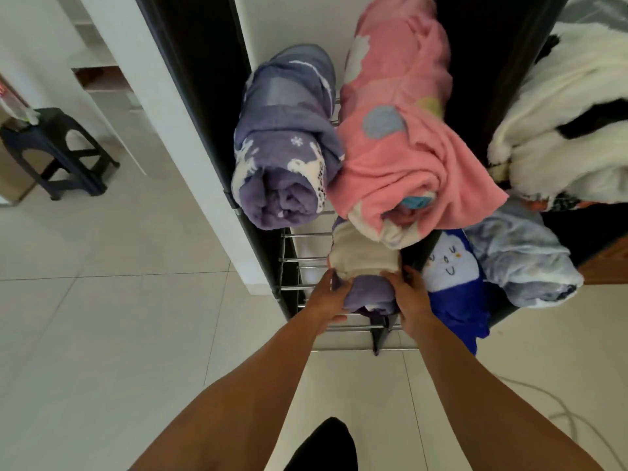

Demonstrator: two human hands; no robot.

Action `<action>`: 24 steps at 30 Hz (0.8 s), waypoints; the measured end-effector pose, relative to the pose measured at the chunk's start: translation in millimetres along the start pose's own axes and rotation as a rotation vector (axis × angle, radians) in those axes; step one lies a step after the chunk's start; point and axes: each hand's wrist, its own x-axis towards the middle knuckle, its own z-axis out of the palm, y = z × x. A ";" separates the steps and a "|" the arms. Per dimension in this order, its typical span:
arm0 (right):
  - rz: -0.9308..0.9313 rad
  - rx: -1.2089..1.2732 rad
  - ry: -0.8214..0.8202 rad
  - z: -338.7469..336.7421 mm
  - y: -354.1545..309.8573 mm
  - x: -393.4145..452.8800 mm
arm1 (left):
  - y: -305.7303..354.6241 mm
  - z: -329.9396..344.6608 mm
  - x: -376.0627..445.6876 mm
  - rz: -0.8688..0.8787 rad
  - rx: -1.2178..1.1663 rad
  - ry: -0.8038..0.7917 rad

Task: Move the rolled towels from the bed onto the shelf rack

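Purple-cream towel (365, 277) under pink roll (401, 130), blue bundle (453, 283) beside

Upper centre: rolled towel (289, 141), lavender with white snowflake and animal print
Right of it: rolled towel (401, 130), pink with white, yellow and grey-blue blobs
Lower centre: towel (365, 277), cream and purple
Right: blue cloth (452, 277) with pale smiling face; grey-white marbled blanket (523, 256); white-black fluffy blanket (571, 113)
Left: black stool (57, 151)
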 end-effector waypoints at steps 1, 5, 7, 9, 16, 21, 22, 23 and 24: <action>0.005 -0.006 0.068 2.4 4.3 3.2 | 1.9 4.1 4.0 0.020 -0.022 -0.006; 0.201 0.078 0.186 0.7 7.3 -3.8 | 5.7 14.3 1.8 0.004 -0.161 -0.006; 0.319 0.166 0.112 -7.1 5.2 -15.7 | 1.0 13.7 0.7 -0.016 -0.182 -0.039; 0.307 0.222 0.080 -14.8 3.8 -25.3 | -2.5 13.2 -5.1 -0.027 -0.167 -0.067; 0.192 0.176 0.002 -27.9 -5.6 -59.1 | -6.1 13.3 -43.8 -0.033 -0.084 -0.078; 0.259 0.158 -0.040 -40.6 -15.6 -98.2 | -20.1 7.8 -83.1 -0.041 -0.059 -0.056; 0.259 0.171 -0.052 -45.0 -17.4 -109.0 | -21.7 7.0 -92.4 -0.045 -0.048 -0.048; 0.263 0.191 -0.062 -48.0 -19.6 -115.6 | -22.3 6.4 -98.1 -0.037 -0.030 -0.043; 0.265 0.204 -0.070 -51.3 -22.4 -123.5 | -22.4 6.3 -104.3 -0.034 -0.002 -0.037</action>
